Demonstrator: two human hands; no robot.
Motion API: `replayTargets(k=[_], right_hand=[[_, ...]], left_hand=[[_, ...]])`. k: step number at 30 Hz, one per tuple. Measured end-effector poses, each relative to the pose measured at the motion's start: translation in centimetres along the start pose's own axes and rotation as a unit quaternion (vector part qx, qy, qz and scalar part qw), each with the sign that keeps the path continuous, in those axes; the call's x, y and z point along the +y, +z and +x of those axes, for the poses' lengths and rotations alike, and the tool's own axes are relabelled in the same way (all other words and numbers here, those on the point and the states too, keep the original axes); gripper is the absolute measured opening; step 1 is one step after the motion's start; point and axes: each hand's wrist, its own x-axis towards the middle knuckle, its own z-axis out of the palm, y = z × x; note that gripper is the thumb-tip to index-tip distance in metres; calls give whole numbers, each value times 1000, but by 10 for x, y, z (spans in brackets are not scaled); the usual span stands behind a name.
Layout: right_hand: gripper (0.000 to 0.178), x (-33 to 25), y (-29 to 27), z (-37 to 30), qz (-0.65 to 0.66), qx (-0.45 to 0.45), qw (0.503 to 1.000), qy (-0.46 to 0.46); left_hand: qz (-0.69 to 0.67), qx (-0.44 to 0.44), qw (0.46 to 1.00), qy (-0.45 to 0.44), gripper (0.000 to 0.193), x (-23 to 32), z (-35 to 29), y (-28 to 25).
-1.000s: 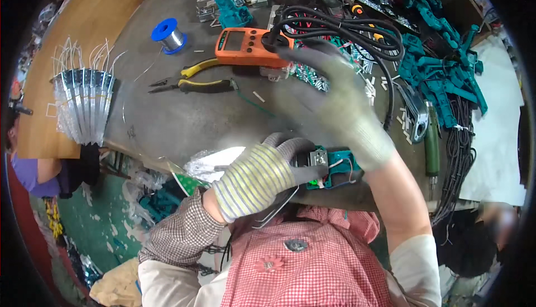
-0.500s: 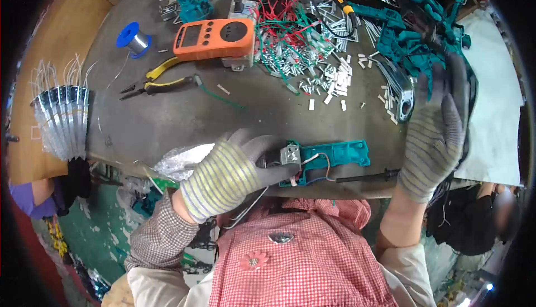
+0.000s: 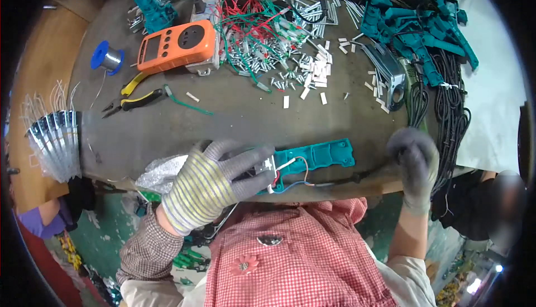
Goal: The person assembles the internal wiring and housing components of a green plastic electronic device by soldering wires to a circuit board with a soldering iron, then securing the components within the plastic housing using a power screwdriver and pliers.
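Resting at the near edge of the grey worktable (image 3: 234,122), a teal plastic housing half (image 3: 318,156) lies flat, its open side up, with red, white and blue wires (image 3: 293,173) curling out of its left end. Left hand (image 3: 209,181), in a striped knit glove with grey coated fingers, is closed over that left end, fingertips pressing a small white switch part (image 3: 267,166). Right hand (image 3: 414,159), in a grey glove, sits well apart at the table's right edge, curled round a black cable (image 3: 357,179) that runs back to the housing; how tightly it grips cannot be told from the blur. A crumpled clear plastic bag (image 3: 162,173) lies just beside the left wrist. Farther out: yellow-handled pliers (image 3: 131,97), a green wire offcut (image 3: 187,103), scattered white sleeves and small screws (image 3: 312,75). Beyond these, an orange multimeter (image 3: 176,44), a blue solder spool (image 3: 106,56), a tangle of red and green leads (image 3: 257,19). Far right, stacked teal housings (image 3: 419,22) and coiled black cords (image 3: 449,106). Left of the table, a fan of metal strips (image 3: 56,139) on a wooden bench (image 3: 39,55).
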Motion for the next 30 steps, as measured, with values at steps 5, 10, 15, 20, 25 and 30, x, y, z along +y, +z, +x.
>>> replayTargets(k=[5, 10, 15, 20, 25, 30], right_hand=[[27, -12, 29, -10, -593, -253, 739, -196], [25, -3, 25, 2, -530, -241, 780, -230], [24, 14, 37, 24, -524, -225, 776, -271], [27, 24, 32, 17, -531, -221, 767, -284], [30, 12, 32, 16, -598, -269, 717, -236], [18, -3, 51, 26, -690, -345, 603, -204]], left_hand=[[-11, -1, 1000, 4, 35, -2, 7, 0], [-21, -5, 1000, -6, 38, -1, 6, 0], [-29, -1, 1000, -6, 41, -3, 6, 3], [-23, -1, 1000, -7, 42, -3, 6, 5], [-19, -6, 1000, -10, 43, -2, 7, 3], [-10, -14, 1000, 0, 42, -2, 10, 2]])
